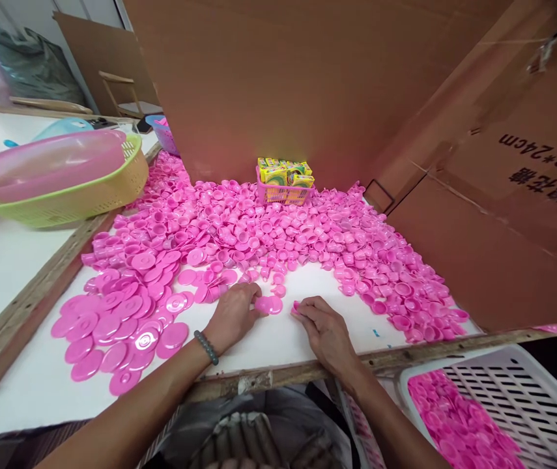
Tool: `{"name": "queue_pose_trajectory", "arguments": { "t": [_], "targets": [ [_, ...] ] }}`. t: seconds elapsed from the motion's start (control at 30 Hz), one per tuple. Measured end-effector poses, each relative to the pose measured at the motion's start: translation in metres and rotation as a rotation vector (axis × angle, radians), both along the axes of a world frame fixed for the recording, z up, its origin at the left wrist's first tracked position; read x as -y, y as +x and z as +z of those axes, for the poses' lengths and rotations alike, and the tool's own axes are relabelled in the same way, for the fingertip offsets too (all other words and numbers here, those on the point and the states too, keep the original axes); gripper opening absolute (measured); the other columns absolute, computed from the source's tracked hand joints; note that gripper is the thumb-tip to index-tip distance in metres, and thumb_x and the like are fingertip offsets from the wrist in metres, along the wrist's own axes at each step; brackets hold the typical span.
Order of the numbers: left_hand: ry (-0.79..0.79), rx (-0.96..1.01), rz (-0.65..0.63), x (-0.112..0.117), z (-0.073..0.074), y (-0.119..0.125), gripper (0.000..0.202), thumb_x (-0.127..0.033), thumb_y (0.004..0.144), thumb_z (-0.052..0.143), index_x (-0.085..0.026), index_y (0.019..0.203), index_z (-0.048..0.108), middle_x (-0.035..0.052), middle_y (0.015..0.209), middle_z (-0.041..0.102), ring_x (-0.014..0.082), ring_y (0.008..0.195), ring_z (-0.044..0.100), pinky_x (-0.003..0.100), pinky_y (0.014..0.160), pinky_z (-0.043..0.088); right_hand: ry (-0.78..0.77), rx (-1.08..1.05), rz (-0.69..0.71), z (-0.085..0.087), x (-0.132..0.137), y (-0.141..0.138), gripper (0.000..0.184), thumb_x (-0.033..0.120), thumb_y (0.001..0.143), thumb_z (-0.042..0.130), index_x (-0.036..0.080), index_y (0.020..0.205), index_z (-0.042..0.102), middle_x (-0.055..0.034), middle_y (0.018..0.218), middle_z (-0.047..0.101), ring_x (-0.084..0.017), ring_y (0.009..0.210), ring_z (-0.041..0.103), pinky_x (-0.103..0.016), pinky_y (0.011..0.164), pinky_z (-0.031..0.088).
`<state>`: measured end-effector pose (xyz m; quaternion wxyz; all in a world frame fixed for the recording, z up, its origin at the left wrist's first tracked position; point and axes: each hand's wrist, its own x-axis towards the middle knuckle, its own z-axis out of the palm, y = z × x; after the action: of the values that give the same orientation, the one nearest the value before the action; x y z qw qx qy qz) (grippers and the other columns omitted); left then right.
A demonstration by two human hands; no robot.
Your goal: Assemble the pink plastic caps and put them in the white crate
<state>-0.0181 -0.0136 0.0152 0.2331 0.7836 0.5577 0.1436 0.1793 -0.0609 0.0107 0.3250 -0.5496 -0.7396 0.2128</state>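
Observation:
My left hand (pixel 234 316), with a beaded bracelet on the wrist, is closed with its fingertips at the edge of small pink toy saucers (pixel 274 305) on the white tabletop. Between the thumb and fingers of my right hand (pixel 326 329) is a small pink toy cup (pixel 296 307), partly hidden by the fingers. A wide heap of pink toy cups (pixel 283 241) curves beyond both hands. On the left, loose pink saucers (pixel 112 326) lie overlapping near the table edge.
A pink basket (pixel 285 194) of yellow boxes (pixel 274 176) stands against the cardboard wall (pixel 283 85). Stacked pink and green baskets (pixel 87 198) rest at left, past a wooden rail (pixel 28 306). Lower right, a white crate (pixel 527 391) holds pink pieces. Wood edges the table's front.

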Motion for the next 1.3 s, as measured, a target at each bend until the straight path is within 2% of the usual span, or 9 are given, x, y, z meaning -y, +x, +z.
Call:
{"name": "queue_pose_trajectory", "arguments": {
  "t": [0.17,0.3,0.37,0.47,0.53,0.67,0.87,1.07,1.3],
  "targets": [
    [-0.084,0.069,0.129,-0.002,0.002,-0.007,0.010,-0.025,0.070,0.058,-0.017,0.073,0.053,-0.0008,0.064,0.057,0.0117,0.058,0.049,0.021,0.052,0.028,0.050,0.034,0.077,0.004,-0.013,-0.015,0.022,0.020,0.086,0.043,0.019,0.079,0.064,-0.0043,0.086,0.057,-0.014,0.078,0.053,-0.024,0.068,0.043],
    [-0.131,0.174,0.179,0.000,0.009,-0.014,0.014,-0.030,0.072,0.055,-0.016,0.067,0.054,-0.0010,0.061,0.058,0.0106,0.055,0.049,0.021,0.051,0.029,0.086,0.047,0.074,0.003,-0.022,-0.019,0.021,0.019,0.085,0.044,0.019,0.081,0.065,-0.0046,0.086,0.058,-0.015,0.079,0.054,-0.025,0.069,0.043],
    [-0.263,0.269,0.182,0.003,0.011,-0.013,0.013,-0.028,0.069,0.057,-0.015,0.066,0.055,-0.0008,0.060,0.059,0.0103,0.054,0.050,0.020,0.051,0.032,0.081,0.023,0.063,0.001,-0.021,-0.017,0.020,0.018,0.085,0.045,0.020,0.083,0.064,-0.0046,0.088,0.059,-0.015,0.080,0.054,-0.026,0.071,0.044],
    [-0.558,0.416,0.128,0.007,0.011,-0.004,0.014,-0.028,0.067,0.057,-0.015,0.063,0.055,-0.0006,0.054,0.058,0.0101,0.048,0.050,0.020,0.048,0.035,0.067,-0.009,0.042,-0.001,-0.012,-0.013,0.018,0.019,0.085,0.047,0.021,0.086,0.064,-0.0045,0.090,0.059,-0.015,0.083,0.055,-0.026,0.073,0.045],
    [-0.643,0.402,0.096,0.008,0.010,0.005,0.017,-0.029,0.067,0.056,-0.015,0.059,0.055,0.0001,0.051,0.058,0.0105,0.045,0.050,0.021,0.047,0.036,0.051,-0.007,0.036,-0.002,-0.003,-0.008,0.018,0.020,0.084,0.047,0.022,0.087,0.065,-0.0042,0.091,0.059,-0.015,0.084,0.055,-0.026,0.074,0.045],
    [-0.459,0.249,0.110,0.010,0.006,0.015,0.013,-0.028,0.063,0.061,-0.016,0.063,0.057,0.0006,0.056,0.060,0.0124,0.051,0.053,0.022,0.049,0.034,0.022,0.030,0.045,-0.004,0.011,0.000,0.020,0.019,0.085,0.047,0.023,0.091,0.065,-0.0039,0.094,0.060,-0.015,0.086,0.056,-0.027,0.076,0.047],
    [-0.298,0.312,0.048,0.018,-0.007,0.014,0.023,-0.026,0.059,0.068,-0.018,0.077,0.055,-0.0031,0.065,0.061,0.0117,0.059,0.055,0.020,0.052,0.033,0.072,0.174,0.109,-0.004,0.010,-0.007,0.024,0.013,0.084,0.044,0.023,0.092,0.065,-0.0042,0.095,0.062,-0.016,0.088,0.055,-0.029,0.077,0.048],
    [-0.264,0.279,0.047,0.021,-0.012,0.017,0.018,-0.021,0.061,0.067,-0.018,0.075,0.056,-0.0027,0.066,0.062,0.0118,0.062,0.056,0.021,0.057,0.035,0.065,0.329,0.208,0.002,0.006,-0.017,0.026,0.008,0.083,0.042,0.020,0.090,0.064,-0.0045,0.094,0.064,-0.017,0.085,0.053,-0.030,0.073,0.047],
    [-0.265,0.327,0.056,0.019,-0.016,0.017,0.026,-0.016,0.061,0.063,-0.018,0.082,0.046,-0.0023,0.065,0.061,0.0138,0.061,0.056,0.022,0.053,0.033,0.034,0.423,0.241,0.009,0.001,-0.023,0.027,0.006,0.084,0.037,0.019,0.084,0.061,-0.0044,0.088,0.063,-0.017,0.080,0.051,-0.028,0.070,0.042]
  ]
}}
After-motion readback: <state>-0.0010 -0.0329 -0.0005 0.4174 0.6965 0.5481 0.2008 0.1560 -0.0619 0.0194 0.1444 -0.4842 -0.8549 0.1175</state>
